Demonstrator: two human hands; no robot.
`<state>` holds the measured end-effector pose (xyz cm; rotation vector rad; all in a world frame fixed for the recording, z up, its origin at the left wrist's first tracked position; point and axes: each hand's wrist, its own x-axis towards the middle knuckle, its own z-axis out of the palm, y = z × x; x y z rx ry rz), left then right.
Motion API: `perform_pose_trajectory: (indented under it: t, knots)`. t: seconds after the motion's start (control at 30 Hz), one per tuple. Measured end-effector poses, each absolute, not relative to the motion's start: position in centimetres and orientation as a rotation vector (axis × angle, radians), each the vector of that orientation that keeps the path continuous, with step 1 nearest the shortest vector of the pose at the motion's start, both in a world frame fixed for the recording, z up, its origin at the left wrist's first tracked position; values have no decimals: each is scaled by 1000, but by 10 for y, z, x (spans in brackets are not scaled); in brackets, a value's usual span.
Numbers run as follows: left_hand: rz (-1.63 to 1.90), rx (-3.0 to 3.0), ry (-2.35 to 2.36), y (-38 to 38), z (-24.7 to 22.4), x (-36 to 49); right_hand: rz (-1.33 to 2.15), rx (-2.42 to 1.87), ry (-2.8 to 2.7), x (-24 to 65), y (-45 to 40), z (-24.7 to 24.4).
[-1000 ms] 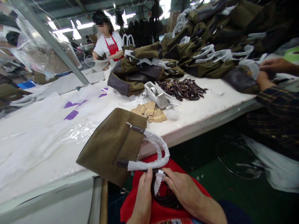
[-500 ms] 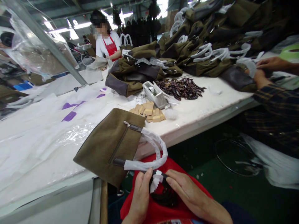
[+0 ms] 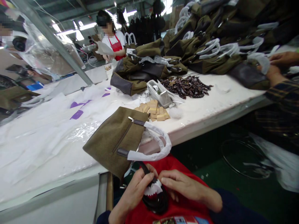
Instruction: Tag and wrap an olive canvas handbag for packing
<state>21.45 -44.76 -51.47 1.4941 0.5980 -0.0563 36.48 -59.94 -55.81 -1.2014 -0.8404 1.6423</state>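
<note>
Black strap (image 3: 154,203) clenched in left grip (image 3: 133,191), right grip (image 3: 184,186) half-curled against white wrap (image 3: 153,188), olive canvas handbag (image 3: 114,140) just ahead on counter edge (image 3: 58,186)

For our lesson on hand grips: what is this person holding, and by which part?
The left hand pinches a coiled black strap near its free end, at a white frilled paper; the right hand's fingers rest against that paper.

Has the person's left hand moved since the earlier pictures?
Yes: the left hand has shifted left and upward, closer to the wooden table post, gripping a black strap.
</note>
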Motion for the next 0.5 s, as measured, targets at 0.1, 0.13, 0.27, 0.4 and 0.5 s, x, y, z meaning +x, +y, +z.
perform_pose_trajectory:
  t: [0.1,0.13,0.27,0.4,0.5]
  knots:
    - [4,1545,634,-456,-517,210,1573,-1274,-772,367,-592,-563]
    - [15,1557,640,-458,-518,209,1512,-1318,-758,367,-589,-563]
    - [6,1544,619,-464,-521,213,1255,-1415,-794,368,-572,-557]
    - [5,1482,614,-468,-521,220,1239,-1378,-865,369,-558,-549]
    - [-17,1444,638,-470,-522,222,1366,-1300,-867,369,-553,-544]
